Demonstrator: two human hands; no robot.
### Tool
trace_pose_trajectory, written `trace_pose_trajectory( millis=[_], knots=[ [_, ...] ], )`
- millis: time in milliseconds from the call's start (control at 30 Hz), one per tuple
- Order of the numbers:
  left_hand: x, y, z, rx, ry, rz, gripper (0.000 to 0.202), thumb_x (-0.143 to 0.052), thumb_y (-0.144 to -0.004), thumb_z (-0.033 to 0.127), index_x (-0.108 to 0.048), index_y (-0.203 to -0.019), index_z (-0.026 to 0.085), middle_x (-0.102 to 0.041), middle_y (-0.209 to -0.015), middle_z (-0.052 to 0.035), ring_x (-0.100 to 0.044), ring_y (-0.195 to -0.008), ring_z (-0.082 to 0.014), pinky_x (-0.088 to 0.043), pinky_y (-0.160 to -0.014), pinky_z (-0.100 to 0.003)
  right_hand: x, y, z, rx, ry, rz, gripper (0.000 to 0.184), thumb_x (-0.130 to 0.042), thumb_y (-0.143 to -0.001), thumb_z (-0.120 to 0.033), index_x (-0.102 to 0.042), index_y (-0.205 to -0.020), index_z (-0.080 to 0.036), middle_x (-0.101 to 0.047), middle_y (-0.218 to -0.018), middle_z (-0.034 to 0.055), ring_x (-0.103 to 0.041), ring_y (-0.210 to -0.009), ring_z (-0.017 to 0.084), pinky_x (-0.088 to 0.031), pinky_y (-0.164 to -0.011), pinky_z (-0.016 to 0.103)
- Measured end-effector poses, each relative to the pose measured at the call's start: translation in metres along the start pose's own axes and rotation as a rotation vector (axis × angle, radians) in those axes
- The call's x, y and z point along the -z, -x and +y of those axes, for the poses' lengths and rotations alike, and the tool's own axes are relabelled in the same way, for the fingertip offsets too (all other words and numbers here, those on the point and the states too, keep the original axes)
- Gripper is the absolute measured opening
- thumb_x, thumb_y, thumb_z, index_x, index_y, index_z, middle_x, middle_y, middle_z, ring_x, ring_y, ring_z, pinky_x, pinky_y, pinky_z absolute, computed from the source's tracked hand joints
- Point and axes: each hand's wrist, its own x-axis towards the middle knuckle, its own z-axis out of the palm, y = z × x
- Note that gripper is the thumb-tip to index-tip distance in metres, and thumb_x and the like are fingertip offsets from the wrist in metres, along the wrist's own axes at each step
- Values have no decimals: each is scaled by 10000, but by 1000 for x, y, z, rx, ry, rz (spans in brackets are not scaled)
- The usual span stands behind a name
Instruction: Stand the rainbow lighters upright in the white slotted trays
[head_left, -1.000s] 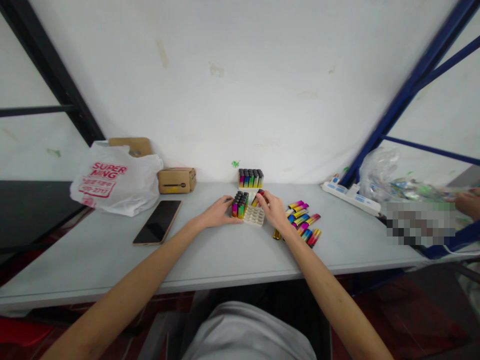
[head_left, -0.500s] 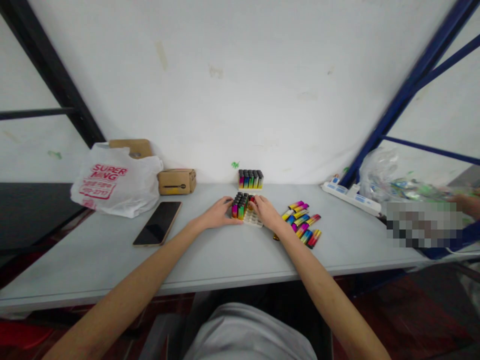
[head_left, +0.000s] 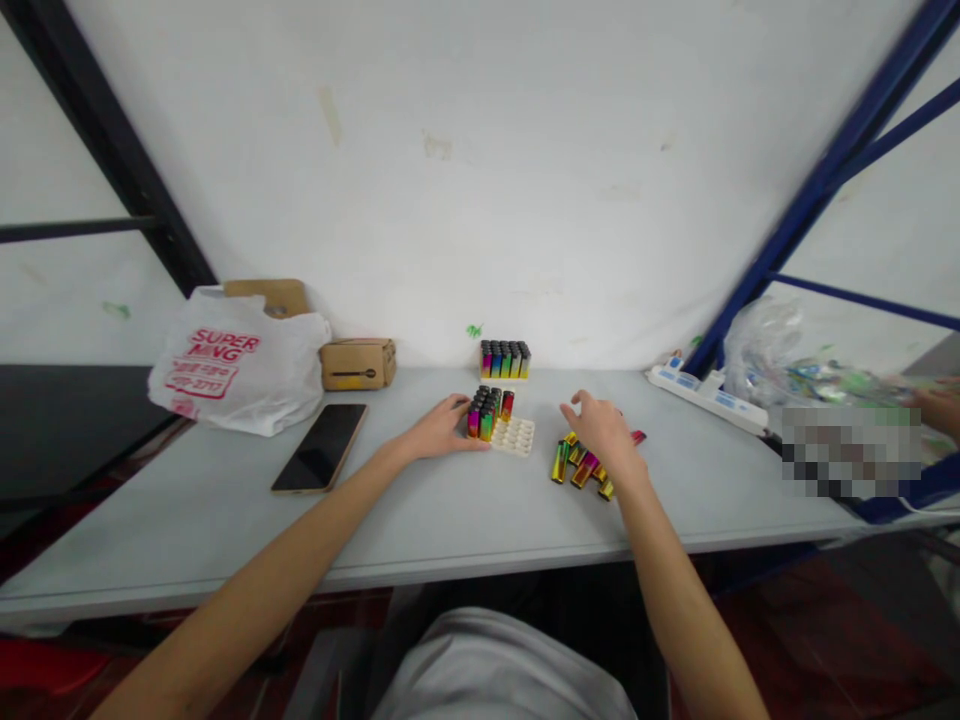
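A white tray (head_left: 516,437) with round holes stands on the table, its left part filled with upright black-topped lighters (head_left: 481,415). One red lighter (head_left: 508,404) stands in the back row, beside the others. My left hand (head_left: 444,428) is at the tray's left end, thumb along the front and fingers behind, gripping it. Over a loose pile of shiny multicoloured lighters (head_left: 583,465) hovers my right hand (head_left: 602,425), thumb and forefinger apart and nothing visible between them. Part of the pile is hidden beneath that hand.
Against the wall stands a second tray of lighters (head_left: 505,360). To the left are a phone (head_left: 321,448), a cardboard box (head_left: 358,364) and a white plastic bag (head_left: 240,365). A power strip (head_left: 705,397) lies at the right, near another person's hand (head_left: 937,408).
My right hand has left the tray and moved right, over the loose lighters. The red lighter now stands uncovered in the tray. My left hand keeps its place.
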Motion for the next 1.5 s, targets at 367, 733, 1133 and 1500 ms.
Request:
trace_pose_trajectory(
  millis=[367,733,1133,1500],
  knots=[
    [0,0,0,-16,-7,-7,769,-803,-770,763,-682,-1296,214,-628,-1447,-137,-591,-1353,-375,-449,-1230,-477,-19,-17,-7,59,128,-111,431,-585,-1033,-301,-634,-1415,-106,-748,-1251,278,-730,-1190,404,-532,-958,476],
    [-2,-1,0,-31,-17,9,779,-810,-761,766,-694,-1293,209,-655,-1415,-138,-608,-1325,-378,-479,-1198,-477,-29,-46,-7,278,-990,-317,241,-695,-937,-396,-738,-990,-165,-769,-886,62,-747,-833,210,-576,-875,340],
    [-2,-1,1,-34,-20,5,767,-821,-773,737,-694,-1312,205,-646,-1426,-138,-599,-1337,-372,-459,-1212,-479,-49,-37,-44,77,-1289,-73,487,-625,-892,-728,-522,-887,-252,-387,-552,-108,-300,-438,94,-221,-440,230],
    [-1,-1,1,-19,-11,4,773,-831,-761,734,-704,-1316,212,-645,-1413,-142,-605,-1324,-375,-462,-1219,-492,-54,-17,-52,175,-862,195,440,-480,-879,-538,-387,-556,-254,-373,-531,-36,-393,-571,141,-266,-577,298]
  ],
)
